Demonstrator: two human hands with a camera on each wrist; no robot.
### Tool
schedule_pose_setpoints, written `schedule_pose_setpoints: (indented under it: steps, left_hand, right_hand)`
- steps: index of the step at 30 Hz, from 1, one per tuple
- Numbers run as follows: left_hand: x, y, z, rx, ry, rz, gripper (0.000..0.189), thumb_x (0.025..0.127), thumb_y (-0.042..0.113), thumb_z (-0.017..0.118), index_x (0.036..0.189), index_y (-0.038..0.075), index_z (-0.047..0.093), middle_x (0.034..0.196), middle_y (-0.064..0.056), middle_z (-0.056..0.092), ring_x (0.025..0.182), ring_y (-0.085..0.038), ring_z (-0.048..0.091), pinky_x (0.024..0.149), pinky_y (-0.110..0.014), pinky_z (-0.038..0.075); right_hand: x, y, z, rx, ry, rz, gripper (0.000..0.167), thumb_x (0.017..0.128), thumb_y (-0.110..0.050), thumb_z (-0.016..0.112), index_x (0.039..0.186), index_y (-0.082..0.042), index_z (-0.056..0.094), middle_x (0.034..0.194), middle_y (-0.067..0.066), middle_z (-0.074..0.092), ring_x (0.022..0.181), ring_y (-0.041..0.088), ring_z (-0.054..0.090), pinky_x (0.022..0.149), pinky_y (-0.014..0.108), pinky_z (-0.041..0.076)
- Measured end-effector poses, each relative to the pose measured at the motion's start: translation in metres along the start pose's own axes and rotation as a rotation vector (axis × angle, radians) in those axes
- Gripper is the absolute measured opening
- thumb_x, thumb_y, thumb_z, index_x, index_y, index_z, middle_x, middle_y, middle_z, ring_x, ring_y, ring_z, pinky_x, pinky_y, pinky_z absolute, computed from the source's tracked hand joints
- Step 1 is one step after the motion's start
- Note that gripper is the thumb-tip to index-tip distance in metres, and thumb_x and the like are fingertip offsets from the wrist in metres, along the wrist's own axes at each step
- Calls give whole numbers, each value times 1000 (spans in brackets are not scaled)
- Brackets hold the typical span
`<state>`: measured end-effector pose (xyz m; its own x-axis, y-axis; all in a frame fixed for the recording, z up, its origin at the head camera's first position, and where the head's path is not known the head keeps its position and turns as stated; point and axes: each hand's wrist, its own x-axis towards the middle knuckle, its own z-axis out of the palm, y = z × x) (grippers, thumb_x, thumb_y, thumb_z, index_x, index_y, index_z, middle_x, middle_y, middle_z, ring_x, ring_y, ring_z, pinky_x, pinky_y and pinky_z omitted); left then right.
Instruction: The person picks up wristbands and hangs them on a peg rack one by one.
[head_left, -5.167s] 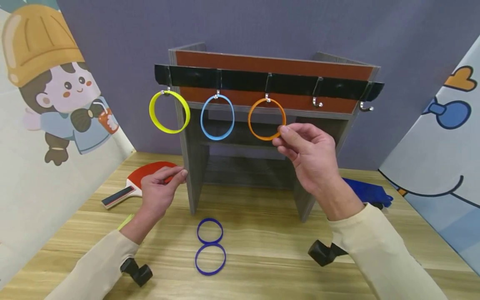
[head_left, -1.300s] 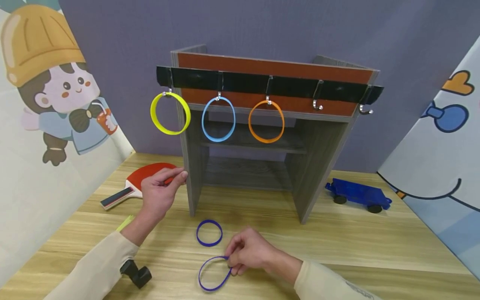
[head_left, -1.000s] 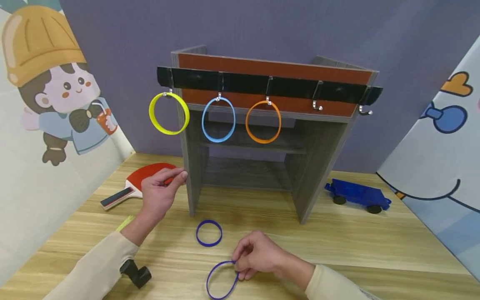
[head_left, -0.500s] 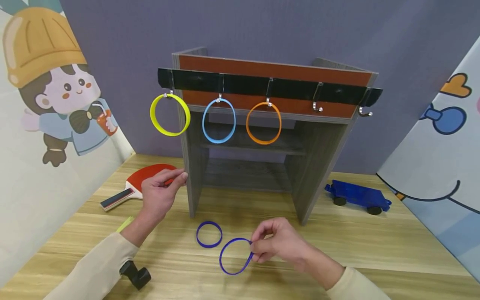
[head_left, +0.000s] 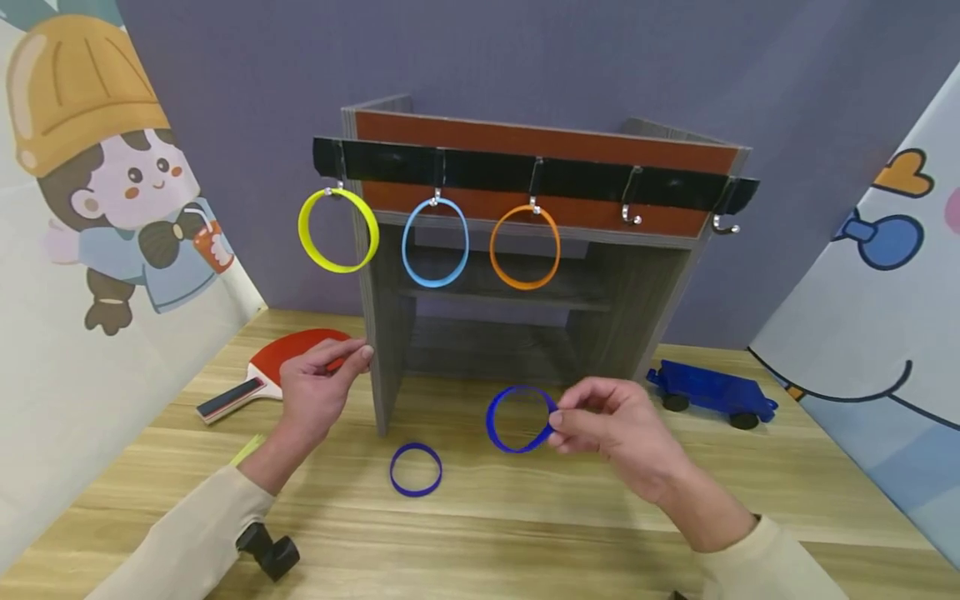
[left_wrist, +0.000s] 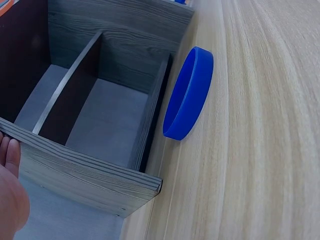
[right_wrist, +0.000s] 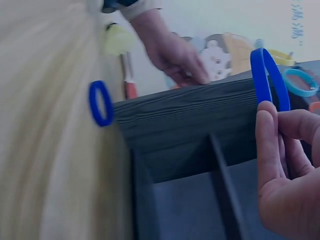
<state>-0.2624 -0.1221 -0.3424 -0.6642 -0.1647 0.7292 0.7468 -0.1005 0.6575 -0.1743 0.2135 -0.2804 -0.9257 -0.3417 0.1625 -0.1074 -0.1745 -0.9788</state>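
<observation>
Right hand [head_left: 621, 427] pinches a blue ring [head_left: 491, 419] extending leftward from its fingertips.

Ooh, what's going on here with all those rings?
A person's right hand is pinching a dark blue ring in the air, while the left hand touches the side of a grey shelf unit. Yellow, light blue and orange rings hang on hooks, and two hooks are bare. Another blue ring lies on the table.
</observation>
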Motion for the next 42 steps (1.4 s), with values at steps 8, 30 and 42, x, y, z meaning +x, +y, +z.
schedule_pose_setpoints:
  steps: [8,30,42]
  left_hand:
    - [0,0,0,-4,4,-2,19,76,-16,70,95,-17,67,75,-13,63,64,-17,67,66,-25,57]
    - [0,-3,-1,-1,-2,-12,19,77,-16,69,96,-17,67,76,-12,64,65,-18,67,66,-25,57]
    - [0,0,0,9,-9,-26,19,76,-21,66,95,-21,64,75,-11,64,65,-15,67,66,-24,57]
  right_hand:
    - [1,-35,-4,92,17,-167,15,89,10,59,85,-2,67,78,12,66,71,20,68,67,33,59]
    - [11,-91,-9,292,281,-283,12,85,4,67,97,7,66,89,18,65,77,26,69,76,33,55]
    - [20,-96,-11,315,414,-271,21,81,-2,73,99,3,65,94,16,66,82,27,69,78,32,55]
